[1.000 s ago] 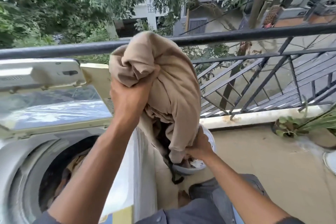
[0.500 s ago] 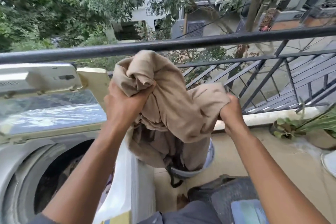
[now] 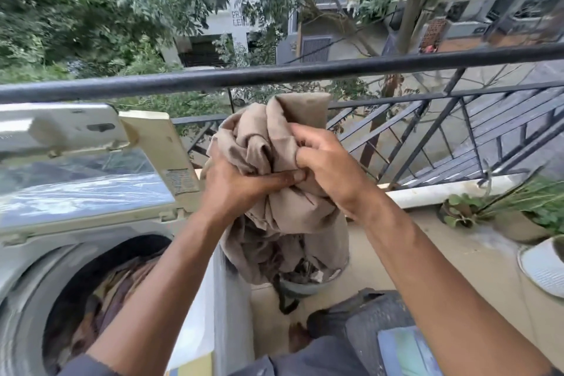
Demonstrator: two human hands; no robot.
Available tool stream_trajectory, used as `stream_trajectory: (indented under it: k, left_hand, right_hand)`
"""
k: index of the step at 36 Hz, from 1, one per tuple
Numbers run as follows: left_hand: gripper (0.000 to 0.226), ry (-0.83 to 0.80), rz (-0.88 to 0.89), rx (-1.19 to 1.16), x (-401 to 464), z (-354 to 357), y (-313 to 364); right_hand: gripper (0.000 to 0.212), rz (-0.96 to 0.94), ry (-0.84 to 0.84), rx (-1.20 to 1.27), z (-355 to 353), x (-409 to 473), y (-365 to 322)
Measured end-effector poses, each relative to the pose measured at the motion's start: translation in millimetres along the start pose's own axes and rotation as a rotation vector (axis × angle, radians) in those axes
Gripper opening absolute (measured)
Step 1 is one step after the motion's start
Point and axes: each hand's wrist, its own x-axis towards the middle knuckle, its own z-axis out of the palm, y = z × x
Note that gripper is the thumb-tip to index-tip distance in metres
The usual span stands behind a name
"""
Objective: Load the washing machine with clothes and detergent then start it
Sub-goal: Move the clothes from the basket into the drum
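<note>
The beige garment (image 3: 283, 180) is bunched up in mid-air, just right of the washing machine (image 3: 33, 256) and in front of the black balcony railing (image 3: 274, 75), with both hands on it. The left hand (image 3: 235, 183) grips the cloth from the left, its fingers curled across the folds, and the right hand (image 3: 329, 162) pinches and clutches the fabric from the right; the fingertips of the two hands meet at the middle of the bundle. The lower part of the garment hangs down over a pale bucket (image 3: 305, 284) that stands on the balcony floor (image 3: 451, 256), and a dark strap dangles below its hem. The machine's lid (image 3: 82, 180) stands raised, and its round drum opening (image 3: 100, 293) shows brownish clothes lying inside. The left forearm crosses above the machine's right edge. At the far right, potted plants (image 3: 525, 207) sit along the white ledge under the railing, and a white round container (image 3: 543, 272) stands near them. Beyond the railing are trees and buildings.
</note>
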Motion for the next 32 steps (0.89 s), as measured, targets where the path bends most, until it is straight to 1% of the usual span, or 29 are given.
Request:
stream_trajectory:
  k: [1, 3, 4, 6, 7, 9, 11, 13, 14, 15, 16, 17, 18, 20, 21, 22, 25, 26, 27, 28, 30, 31, 32]
  left_hand:
    - [0.100, 0.039, 0.003, 0.024, -2.4, 0.4, 2.2]
    - [0.092, 0.136, 0.032, 0.099, -7.8, 1.6, 6.7]
    - [0.090, 0.172, 0.055, 0.125, -10.5, 2.8, 9.0]
    - [0.083, 0.211, 0.099, 0.162, -14.8, 5.2, 14.9]
    - [0.076, 0.220, 0.116, 0.166, -15.9, 6.1, 18.1]
    - [0.064, 0.225, 0.136, 0.134, -16.8, 6.6, 21.8]
    - [0.062, 0.238, 0.135, 0.122, -16.1, 3.9, 25.8]
    - [0.061, 0.253, 0.129, 0.097, -13.1, -1.8, 26.9]
    - [0.061, 0.255, 0.125, 0.072, -11.4, -5.4, 28.3]
    - [0.062, 0.255, 0.130, 0.052, -9.4, -9.3, 29.9]
    - [0.063, 0.250, 0.148, 0.033, -7.9, -13.3, 32.0]
    - [0.062, 0.245, 0.167, 0.006, -6.8, -16.4, 34.6]
    - [0.060, 0.241, 0.180, -0.020, -6.6, -19.2, 38.6]
    - [0.057, 0.251, 0.186, -0.062, -6.4, -22.3, 46.3]
    - [0.055, 0.260, 0.177, -0.095, -5.7, -23.1, 48.5]
    - [0.053, 0.273, 0.159, -0.129, -5.1, -23.8, 50.1]
    - [0.053, 0.321, 0.099, -0.227, -1.8, -28.3, 56.4]
    - [0.058, 0.330, 0.103, -0.247, -1.5, -29.7, 58.4]
    - [0.063, 0.334, 0.110, -0.258, -1.3, -30.7, 59.8]
    - [0.064, 0.336, 0.109, -0.255, -1.4, -31.9, 61.9]
    - [0.056, 0.336, 0.088, -0.237, -0.5, -33.2, 64.2]
    - [0.054, 0.332, 0.072, -0.223, 0.3, -33.9, 63.5]
    - [0.054, 0.325, 0.059, -0.208, 0.5, -34.0, 62.6]
  right_hand:
    - [0.042, 0.009, -0.064, 0.101, -4.7, -3.0, -0.4]
    - [0.044, 0.002, -0.150, 0.201, -13.1, -8.9, 0.0]
    - [0.045, -0.005, -0.167, 0.197, -16.7, -10.4, 1.5]
    - [0.049, -0.032, -0.133, 0.158, -21.8, -11.6, 8.9]
    - [0.049, -0.041, -0.080, 0.142, -23.3, -12.7, 13.1]
    - [0.044, -0.064, 0.102, 0.123, -23.2, -16.1, 26.8]
    - [0.039, -0.033, 0.312, 0.117, -20.0, -24.3, 49.8]
    - [0.039, 0.060, 0.477, 0.058, -17.1, -37.3, 81.7]
    - [0.040, 0.119, 0.505, 0.002, -16.8, -44.5, 101.9]
    - [0.044, 0.195, 0.485, -0.057, -16.9, -51.3, 124.8]
    - [0.053, 0.286, 0.418, -0.101, -17.5, -57.5, 147.2]
    - [0.067, 0.374, 0.314, -0.141, -16.9, -61.9, 170.3]
    - [0.084, 0.443, 0.211, -0.190, -15.0, -64.2, 191.2]
    - [0.128, 0.539, 0.093, -0.288, -8.7, -64.0, 227.9]
    - [0.146, 0.577, 0.077, -0.317, -4.9, -61.7, 244.6]
    - [0.158, 0.623, 0.076, -0.333, -1.5, -58.1, 258.0]
    - [0.177, 0.701, 0.068, -0.324, 8.4, -48.0, 294.0]
    - [0.177, 0.725, 0.069, -0.266, 10.9, -45.9, 296.8]
    - [0.170, 0.746, 0.090, -0.176, 13.4, -42.6, 303.3]
    - [0.154, 0.764, 0.112, -0.108, 15.1, -39.3, 301.0]
    - [0.101, 0.782, 0.163, -0.051, 16.4, -32.7, 286.0]
    - [0.080, 0.795, 0.201, -0.069, 13.3, -30.6, 284.7]
    - [0.068, 0.798, 0.241, -0.104, 9.9, -29.1, 282.7]
